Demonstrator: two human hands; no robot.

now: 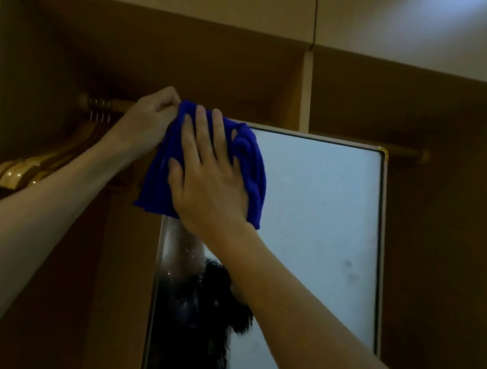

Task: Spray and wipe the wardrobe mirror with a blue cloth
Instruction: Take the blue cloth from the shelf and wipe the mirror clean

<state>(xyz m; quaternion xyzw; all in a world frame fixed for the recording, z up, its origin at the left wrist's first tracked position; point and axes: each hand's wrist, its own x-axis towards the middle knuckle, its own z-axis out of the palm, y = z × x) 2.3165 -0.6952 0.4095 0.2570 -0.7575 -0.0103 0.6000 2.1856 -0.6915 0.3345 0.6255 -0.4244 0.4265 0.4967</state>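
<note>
The wardrobe mirror [317,224] stands upright in a thin metal frame, inside an open wooden wardrobe. A blue cloth [253,167] is spread over the mirror's top left corner. My right hand [203,173] lies flat on the cloth with its fingers spread, pressing it against the glass. At the top left corner of the mirror, my left hand [149,120] is closed on the frame's edge, touching the cloth's upper end. Droplets sit on the glass below the cloth. No spray bottle is in view.
A wooden rail [105,104] runs behind the mirror, with several wooden hangers [35,168] bunched at its left end. A vertical wardrobe divider [306,91] rises above the mirror. A gold corner cap [383,154] marks the mirror's top right.
</note>
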